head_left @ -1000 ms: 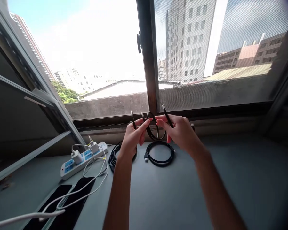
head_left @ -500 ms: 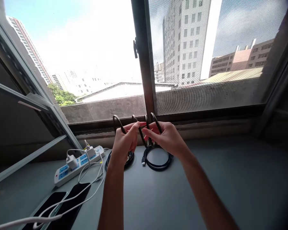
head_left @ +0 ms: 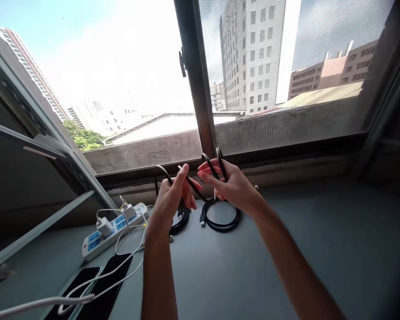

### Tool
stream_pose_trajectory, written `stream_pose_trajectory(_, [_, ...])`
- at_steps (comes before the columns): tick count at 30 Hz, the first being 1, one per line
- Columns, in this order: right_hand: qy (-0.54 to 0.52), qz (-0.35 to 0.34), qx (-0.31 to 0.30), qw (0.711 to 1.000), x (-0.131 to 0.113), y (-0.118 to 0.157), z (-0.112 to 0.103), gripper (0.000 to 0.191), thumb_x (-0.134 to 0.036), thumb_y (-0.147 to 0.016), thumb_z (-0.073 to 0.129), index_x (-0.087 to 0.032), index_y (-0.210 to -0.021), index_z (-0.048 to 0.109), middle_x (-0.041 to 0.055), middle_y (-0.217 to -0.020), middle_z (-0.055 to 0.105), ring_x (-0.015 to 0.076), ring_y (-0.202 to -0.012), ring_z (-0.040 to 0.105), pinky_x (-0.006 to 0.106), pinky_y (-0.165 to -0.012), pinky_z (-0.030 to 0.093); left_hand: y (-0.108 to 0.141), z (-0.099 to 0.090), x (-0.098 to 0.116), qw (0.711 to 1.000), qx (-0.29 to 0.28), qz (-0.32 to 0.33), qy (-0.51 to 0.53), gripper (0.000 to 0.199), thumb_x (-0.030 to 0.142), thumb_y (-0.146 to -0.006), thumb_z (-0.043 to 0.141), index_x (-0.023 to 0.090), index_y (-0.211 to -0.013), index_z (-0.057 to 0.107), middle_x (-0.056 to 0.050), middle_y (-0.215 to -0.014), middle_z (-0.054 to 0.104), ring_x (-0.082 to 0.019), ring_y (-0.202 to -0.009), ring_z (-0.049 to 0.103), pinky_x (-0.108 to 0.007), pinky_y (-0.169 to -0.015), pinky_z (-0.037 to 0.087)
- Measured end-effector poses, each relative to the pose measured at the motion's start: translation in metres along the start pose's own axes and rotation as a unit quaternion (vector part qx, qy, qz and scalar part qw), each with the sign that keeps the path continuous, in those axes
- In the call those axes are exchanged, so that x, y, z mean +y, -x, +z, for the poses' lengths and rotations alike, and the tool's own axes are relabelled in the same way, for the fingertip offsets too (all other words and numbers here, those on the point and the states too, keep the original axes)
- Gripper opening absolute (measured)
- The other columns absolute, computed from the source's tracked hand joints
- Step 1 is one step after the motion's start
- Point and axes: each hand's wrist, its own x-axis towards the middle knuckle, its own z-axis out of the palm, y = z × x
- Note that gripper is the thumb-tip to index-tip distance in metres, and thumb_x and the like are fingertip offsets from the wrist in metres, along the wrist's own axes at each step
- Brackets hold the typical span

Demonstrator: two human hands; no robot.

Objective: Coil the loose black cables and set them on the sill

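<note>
Loops of a black cable [head_left: 196, 190] hang between my two hands, above the grey tabletop near the window. My left hand [head_left: 173, 195] pinches part of the cable between thumb and fingers. More loops pass through my right hand [head_left: 228, 181], its fingers closed round them. Beneath my right hand, a coiled black cable [head_left: 222, 229] with a silver-tipped plug lies on the table. Another black coil [head_left: 182, 224] sits behind my left hand and wrist, which partly hide it.
On the left, a white power strip [head_left: 111, 233] holds two white chargers. White cables [head_left: 115, 266] run from it across two dark phones [head_left: 103, 284]. A metal frame [head_left: 83, 171] slants at the left, and the window frame [head_left: 203, 111] stands behind my hands.
My hands have moved a little apart, and the cable loops have separated into one group at each hand. The view has shifted slightly.
</note>
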Motion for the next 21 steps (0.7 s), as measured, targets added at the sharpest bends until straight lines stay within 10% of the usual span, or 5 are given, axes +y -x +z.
stream_pose_trajectory(5, [0.147,-0.004,-0.062,0.987,0.001,0.007,0.006,0.04,-0.038,-0.07,0.072,-0.017,-0.101,0.059,0.0018,-0.084,0.064,0.0158,-0.074,0.06,0.02,-0.054,0.045,-0.009,-0.002,-0.013,0.996,-0.04,-0.041,-0.074,0.074,0.069,-0.08,0.02,0.016,-0.049,0.061,-0.006,-0.039,0.053,-0.012,-0.038,0.05,-0.022,-0.044,0.041])
stream_pose_trajectory(11, [0.203,0.002,-0.14,0.969,-0.001,0.011,0.012,0.024,-0.027,-0.063,0.073,-0.018,-0.072,0.052,-0.0045,-0.066,0.058,0.0122,-0.061,0.054,0.02,-0.052,0.039,-0.011,0.0,-0.013,0.992,-0.056,-0.033,-0.113,0.074,0.072,-0.077,0.025,0.016,-0.039,0.052,-0.004,-0.037,0.05,-0.009,-0.035,0.044,-0.02,-0.037,0.033])
stream_pose_trajectory(21, [0.32,-0.003,-0.051,0.946,0.006,-0.001,-0.013,0.014,-0.016,-0.073,0.052,-0.018,-0.061,0.045,-0.0041,-0.055,0.047,0.0104,-0.054,0.043,0.021,-0.049,0.026,-0.019,-0.002,-0.01,0.994,0.065,-0.042,-0.081,0.058,0.064,-0.074,0.047,0.014,-0.051,0.063,-0.007,-0.046,0.061,-0.015,-0.04,0.058,-0.021,-0.036,0.037])
